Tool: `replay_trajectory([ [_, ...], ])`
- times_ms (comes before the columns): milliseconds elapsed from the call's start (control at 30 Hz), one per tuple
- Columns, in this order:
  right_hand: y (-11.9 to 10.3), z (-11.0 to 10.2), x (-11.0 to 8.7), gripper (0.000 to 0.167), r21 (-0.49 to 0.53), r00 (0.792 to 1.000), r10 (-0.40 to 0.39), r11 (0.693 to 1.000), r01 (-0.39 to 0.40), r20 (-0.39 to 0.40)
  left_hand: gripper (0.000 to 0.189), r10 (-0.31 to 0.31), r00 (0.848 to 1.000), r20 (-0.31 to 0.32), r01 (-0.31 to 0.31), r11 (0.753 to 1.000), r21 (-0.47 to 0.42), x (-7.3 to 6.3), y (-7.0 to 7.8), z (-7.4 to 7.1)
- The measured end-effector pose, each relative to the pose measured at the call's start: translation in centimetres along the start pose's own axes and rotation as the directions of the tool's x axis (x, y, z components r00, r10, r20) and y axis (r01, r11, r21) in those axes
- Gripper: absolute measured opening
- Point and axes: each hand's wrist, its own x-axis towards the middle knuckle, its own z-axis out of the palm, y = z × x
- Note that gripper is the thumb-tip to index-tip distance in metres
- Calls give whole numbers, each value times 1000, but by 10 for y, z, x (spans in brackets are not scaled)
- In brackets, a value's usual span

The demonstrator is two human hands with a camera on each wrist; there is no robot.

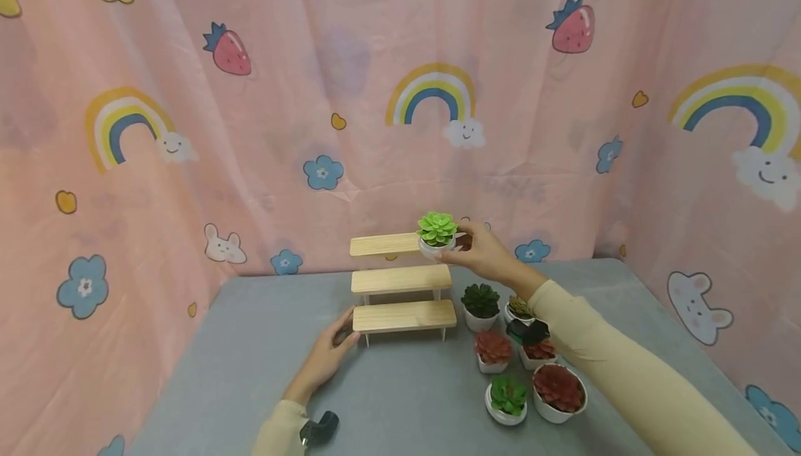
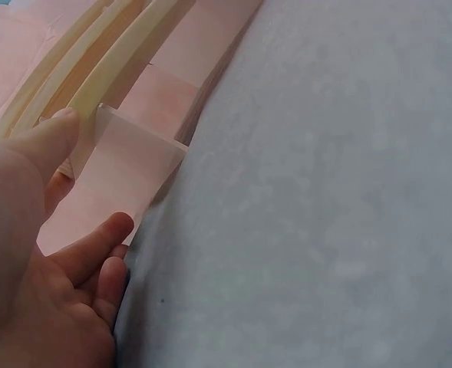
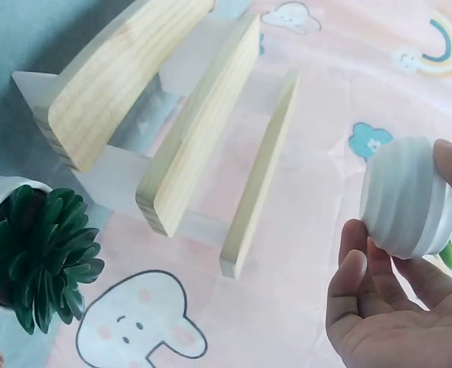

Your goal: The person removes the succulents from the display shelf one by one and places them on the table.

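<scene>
A bright green succulent in a white ribbed pot (image 1: 437, 233) is held up by my right hand (image 1: 482, 253) in front of the top tier's right end. Thumb and fingers grip the pot (image 3: 406, 198) in the right wrist view, clear of the boards. The three-tier wooden stand (image 1: 403, 315) has pale boards on whitish translucent supports. At its lowest board's left end, my left hand (image 1: 325, 353) holds the stand; the left wrist view shows the thumb (image 2: 61, 130) on the board's end, an index finger partly hidden behind it, and other fingers beside the support.
Right of the stand, several potted succulents stand grouped on the grey tabletop (image 1: 250, 372): a dark green one (image 1: 480, 306), a red one (image 1: 493, 350), a green one (image 1: 507, 399) and a larger dark red one (image 1: 559, 390). A patterned pink curtain (image 1: 275, 129) hangs behind.
</scene>
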Motion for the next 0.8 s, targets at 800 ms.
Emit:
replay_trajectory([
  [800,23,-21,-63,70,-56,998,-60,997,59,-19,61,4,1000,-17,-4,999,-42,3,-4,1],
])
